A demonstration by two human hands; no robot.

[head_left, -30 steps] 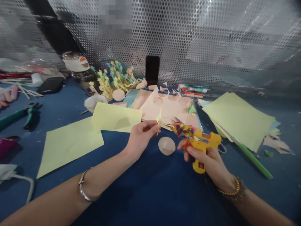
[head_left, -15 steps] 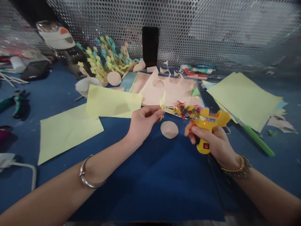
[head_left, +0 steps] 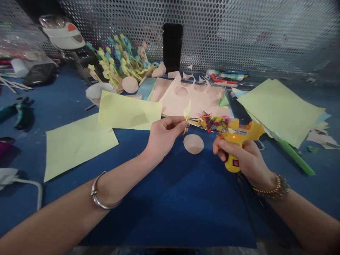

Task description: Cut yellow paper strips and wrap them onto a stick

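Between thumb and fingers, my left hand (head_left: 167, 135) pinches a small yellow paper piece (head_left: 187, 112), whose pointed end stands up. My right hand (head_left: 245, 156) is wrapped round the grip of a yellow glue gun (head_left: 240, 136) with a lit orange light. Colourful scraps cling to the gun's front, and its nozzle (head_left: 193, 119) is at the yellow piece; whether they touch is hard to tell. Below the nozzle a round pinkish paper disc (head_left: 193, 144) lies on the blue table (head_left: 170, 209).
Yellow sheets (head_left: 79, 145) lie left, another stack (head_left: 281, 106) right beside a green cutter (head_left: 294, 154). Behind are cut pink paper (head_left: 196, 99), a phone (head_left: 172, 47), paper stars on stems (head_left: 119, 63), a white cup (head_left: 98, 92), a bottle (head_left: 66, 39) and pliers (head_left: 22, 113).
The glue gun's nozzle has come closer to the yellow piece in my left hand. The whole view has shifted slightly.
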